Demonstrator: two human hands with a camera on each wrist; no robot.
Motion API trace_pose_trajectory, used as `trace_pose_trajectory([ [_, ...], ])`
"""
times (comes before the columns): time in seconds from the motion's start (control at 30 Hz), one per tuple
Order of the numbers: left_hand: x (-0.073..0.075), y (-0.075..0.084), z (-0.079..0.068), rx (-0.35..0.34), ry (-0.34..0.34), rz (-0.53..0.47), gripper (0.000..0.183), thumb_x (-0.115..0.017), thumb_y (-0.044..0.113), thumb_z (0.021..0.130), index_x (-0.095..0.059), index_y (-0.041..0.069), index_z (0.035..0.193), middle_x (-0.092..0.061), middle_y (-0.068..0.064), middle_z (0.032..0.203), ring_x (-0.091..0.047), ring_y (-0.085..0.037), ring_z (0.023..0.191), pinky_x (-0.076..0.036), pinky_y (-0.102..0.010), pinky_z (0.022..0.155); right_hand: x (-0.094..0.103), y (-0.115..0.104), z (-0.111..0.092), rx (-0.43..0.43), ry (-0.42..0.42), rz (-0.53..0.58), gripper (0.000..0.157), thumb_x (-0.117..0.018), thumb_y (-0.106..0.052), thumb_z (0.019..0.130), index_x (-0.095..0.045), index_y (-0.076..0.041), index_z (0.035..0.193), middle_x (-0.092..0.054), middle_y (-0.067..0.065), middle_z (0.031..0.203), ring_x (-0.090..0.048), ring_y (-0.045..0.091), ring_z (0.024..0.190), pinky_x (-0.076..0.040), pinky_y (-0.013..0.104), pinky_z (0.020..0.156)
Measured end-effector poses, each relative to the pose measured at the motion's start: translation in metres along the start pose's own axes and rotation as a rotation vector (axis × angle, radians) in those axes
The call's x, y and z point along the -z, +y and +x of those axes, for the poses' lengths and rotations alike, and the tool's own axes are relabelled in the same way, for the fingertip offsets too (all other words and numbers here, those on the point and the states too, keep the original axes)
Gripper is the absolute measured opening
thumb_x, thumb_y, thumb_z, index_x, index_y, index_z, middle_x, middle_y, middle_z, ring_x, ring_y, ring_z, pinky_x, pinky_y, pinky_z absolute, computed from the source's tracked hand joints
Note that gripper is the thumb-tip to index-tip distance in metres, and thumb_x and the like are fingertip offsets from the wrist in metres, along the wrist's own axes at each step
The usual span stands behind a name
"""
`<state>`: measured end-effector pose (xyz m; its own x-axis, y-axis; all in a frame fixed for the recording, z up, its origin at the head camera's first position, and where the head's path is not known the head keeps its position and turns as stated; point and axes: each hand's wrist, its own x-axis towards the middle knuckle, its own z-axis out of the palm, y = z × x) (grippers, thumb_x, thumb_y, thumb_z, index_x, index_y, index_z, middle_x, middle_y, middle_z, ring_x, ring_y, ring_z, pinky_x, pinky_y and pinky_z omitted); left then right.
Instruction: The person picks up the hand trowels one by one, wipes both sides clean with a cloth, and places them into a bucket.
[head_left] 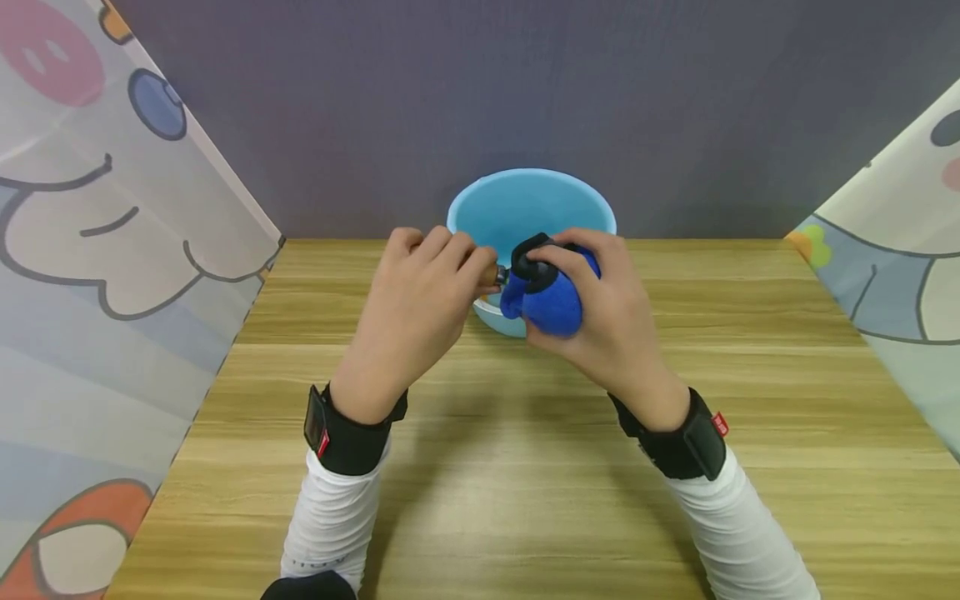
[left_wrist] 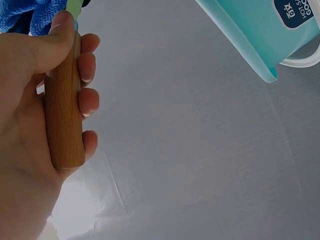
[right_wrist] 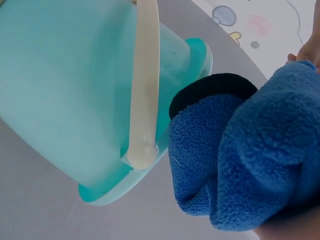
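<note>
My left hand (head_left: 412, 304) grips the smooth wooden handle (left_wrist: 65, 112) of a tool, thumb laid along it and fingers curled round. At the handle's top a narrow light-green part shows in the left wrist view; a metal collar shows in the head view. The rest of the tool is hidden by a fluffy blue cloth (head_left: 553, 308) with a black part, so its kind cannot be told. My right hand (head_left: 618, 312) holds the bunched cloth (right_wrist: 270, 155) against the tool's end. Both hands are above the near rim of a light-blue bucket (head_left: 532, 193).
The bucket's white carrying handle (right_wrist: 145, 75) hangs at its side. Its contents are mostly hidden by the hands. It stands on a wood-grain table (head_left: 480, 500) against a grey back panel (head_left: 525, 83). Cartoon-printed sheets (head_left: 67, 292) flank the table.
</note>
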<state>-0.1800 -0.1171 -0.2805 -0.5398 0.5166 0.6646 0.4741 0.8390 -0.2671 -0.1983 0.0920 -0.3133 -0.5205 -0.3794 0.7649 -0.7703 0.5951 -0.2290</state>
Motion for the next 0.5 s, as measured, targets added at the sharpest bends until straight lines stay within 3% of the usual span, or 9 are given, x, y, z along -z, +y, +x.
trace_pose_trajectory([
  [0.5,0.0016,-0.0009,0.0013,0.005,-0.003,-0.010,0.020,-0.061,0.030,0.093,-0.065,0.010,0.091,-0.068,-0.006,0.081,-0.056,-0.024,0.073,-0.045,-0.043,0.072,0.0015,-0.0005,0.0007,0.007,0.022,0.002,0.066,-0.085,-0.022,0.060,-0.060,-0.006,0.120,-0.053,0.026,0.122,-0.046,0.038,0.116,-0.045,0.061,0.095],
])
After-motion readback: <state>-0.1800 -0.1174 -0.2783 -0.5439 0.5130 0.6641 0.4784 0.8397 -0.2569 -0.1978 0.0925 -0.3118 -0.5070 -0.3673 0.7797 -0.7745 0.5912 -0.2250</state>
